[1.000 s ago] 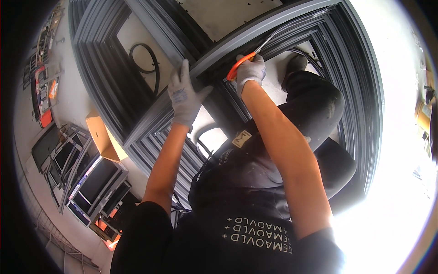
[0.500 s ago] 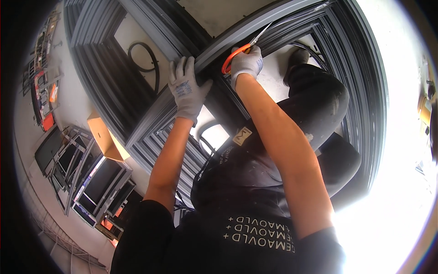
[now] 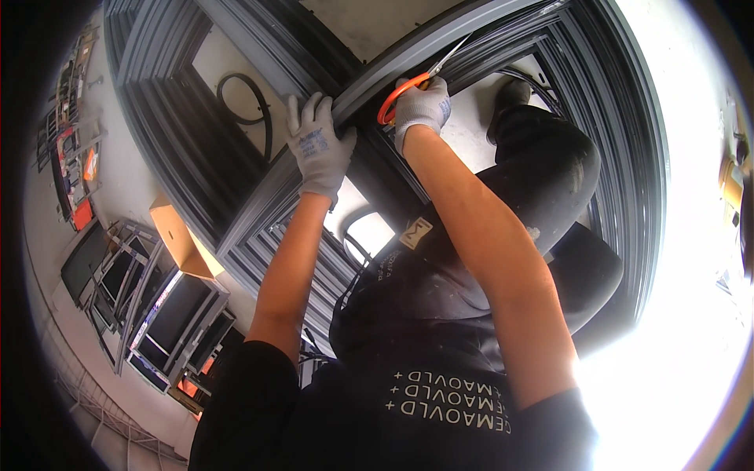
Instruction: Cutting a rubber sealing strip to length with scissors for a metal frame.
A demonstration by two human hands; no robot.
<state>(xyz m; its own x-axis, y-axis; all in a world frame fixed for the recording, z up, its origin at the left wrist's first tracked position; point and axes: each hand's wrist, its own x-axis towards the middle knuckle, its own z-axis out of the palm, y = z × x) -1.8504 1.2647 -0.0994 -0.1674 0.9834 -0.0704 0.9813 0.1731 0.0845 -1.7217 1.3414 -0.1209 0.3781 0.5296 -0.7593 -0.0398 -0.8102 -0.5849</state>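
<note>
My right hand (image 3: pixel 424 108), in a light grey work glove, is closed around the orange handles of a pair of scissors (image 3: pixel 389 107). Their metal blades point up and right, beside the curved grey bar of a window frame (image 3: pixel 408 59). My left hand (image 3: pixel 320 149), gloved the same way, rests with its fingers spread on the junction where the frame's grey bars cross. Nothing shows in its grasp. Dark grey frames lie stacked under both hands. Inside the left opening lies a loop of black rubber strip (image 3: pixel 263 118).
My bent leg (image 3: pixel 550 157) stands within the right frame opening, where more black strip (image 3: pixel 530 78) curves. Further left are an open cardboard box (image 3: pixel 184 235), several leaning frames with dark panes (image 3: pixel 173 318), and a rack of tools and parts (image 3: pixel 71 157) by the wall.
My left hand has shifted slightly left and up along the frame. The right hand and the scissors have moved only a few pixels left.
</note>
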